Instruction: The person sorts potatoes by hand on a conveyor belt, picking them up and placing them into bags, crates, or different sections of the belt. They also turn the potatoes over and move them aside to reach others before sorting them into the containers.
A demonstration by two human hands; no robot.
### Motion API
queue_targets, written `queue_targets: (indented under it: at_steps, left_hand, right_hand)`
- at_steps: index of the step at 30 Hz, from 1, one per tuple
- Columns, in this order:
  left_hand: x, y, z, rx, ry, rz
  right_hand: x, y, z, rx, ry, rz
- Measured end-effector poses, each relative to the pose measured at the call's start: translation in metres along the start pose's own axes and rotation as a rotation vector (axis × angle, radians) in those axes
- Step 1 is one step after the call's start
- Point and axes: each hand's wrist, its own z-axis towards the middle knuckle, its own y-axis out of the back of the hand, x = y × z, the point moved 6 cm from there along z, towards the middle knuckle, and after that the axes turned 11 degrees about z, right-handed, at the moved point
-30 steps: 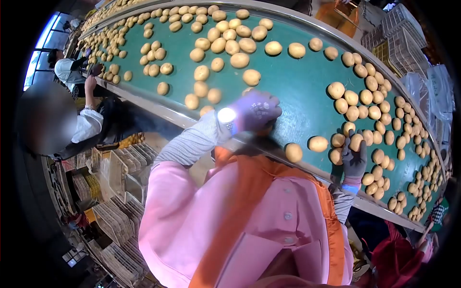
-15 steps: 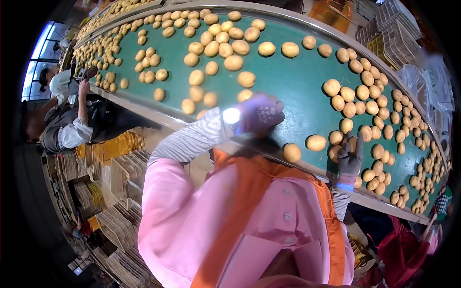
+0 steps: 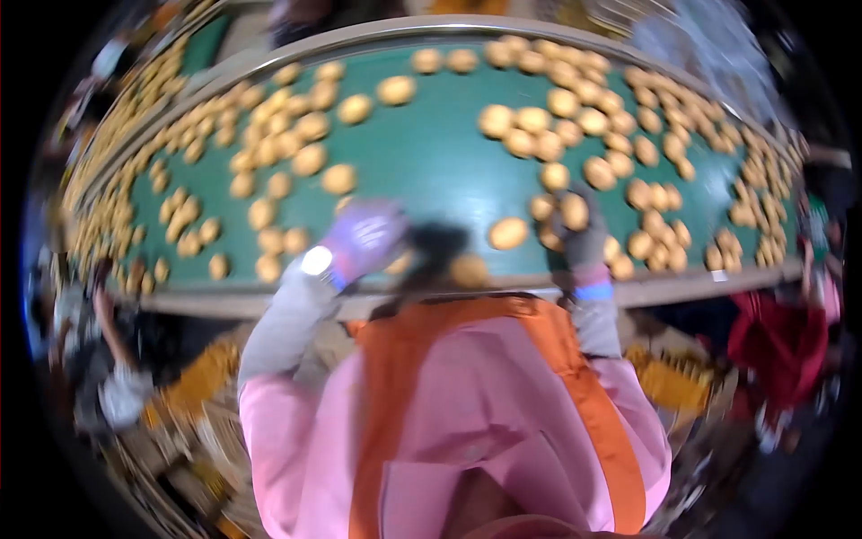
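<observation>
Many pale yellow potatoes (image 3: 508,234) lie on a green conveyor belt (image 3: 431,162). My left hand (image 3: 366,235), in a light purple-grey glove, is over the belt's near side, close to several potatoes; motion smears its fingers. At the right, my right hand (image 3: 581,235), in a dark grey glove, has its fingers around one potato (image 3: 574,213), with other potatoes on both sides. A blurred potato (image 3: 469,270) rests by the near edge between the hands.
The belt's metal rim (image 3: 431,25) curves along the far side. A co-worker in red (image 3: 779,346) stands at the right, and another co-worker's arm (image 3: 114,328) shows at the left. Crates and yellow sacks (image 3: 673,384) are behind the near edge.
The view has turned and blurred. My left hand has moved left relative to my body. The potato now shows clearly in my right hand, its fingers curled around it.
</observation>
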Motion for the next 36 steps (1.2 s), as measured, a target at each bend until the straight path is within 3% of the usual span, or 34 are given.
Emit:
queue_targets:
  at_steps: [2,5,6,13,16,18,21,23,24,26,30,32,36]
  left_hand:
    - [-0.004,0.008,-0.010,-0.218,-0.038,-0.020]
    - [-0.006,0.008,-0.018,-0.194,-0.016,-0.068]
    - [-0.006,0.008,-0.022,-0.183,0.004,-0.057]
    - [0.009,-0.013,-0.065,-0.244,0.264,-0.145]
    - [0.007,-0.021,-0.085,-0.327,0.336,-0.148]
    - [0.009,-0.039,-0.103,-0.432,0.370,-0.178]
    - [0.024,-0.071,-0.128,-0.534,0.575,-0.246]
    - [0.030,-0.076,-0.134,-0.510,0.624,-0.245]
    - [0.030,-0.078,-0.133,-0.482,0.642,-0.242]
    - [0.041,-0.105,-0.140,-0.613,0.693,-0.263]
    - [0.034,-0.109,-0.114,-0.603,0.665,-0.246]
    - [0.034,-0.110,-0.104,-0.601,0.644,-0.249]
    - [0.033,-0.112,-0.094,-0.588,0.631,-0.254]
  right_hand:
    - [0.006,-0.010,-0.001,0.013,-0.005,0.051]
    - [0.010,-0.005,0.002,0.044,0.117,-0.286]
    - [0.010,-0.010,0.000,0.006,-0.025,0.030]
    - [0.010,-0.008,-0.009,0.097,-0.121,-0.005]
    - [0.019,0.001,-0.017,-0.031,-0.021,-0.366]
    - [0.026,0.011,-0.021,-0.077,0.111,-0.485]
    - [0.036,0.037,-0.032,-0.164,0.275,-0.606]
    - [0.062,0.032,-0.052,-0.239,0.448,-0.985]
    - [0.060,0.045,-0.055,-0.228,0.427,-1.003]
    - [0.058,0.058,-0.067,-0.252,0.507,-1.189]
    - [0.047,0.067,-0.079,-0.338,0.546,-1.269]
    - [0.043,0.062,-0.076,-0.256,0.498,-1.330]
    - [0.046,0.061,-0.077,-0.282,0.472,-1.301]
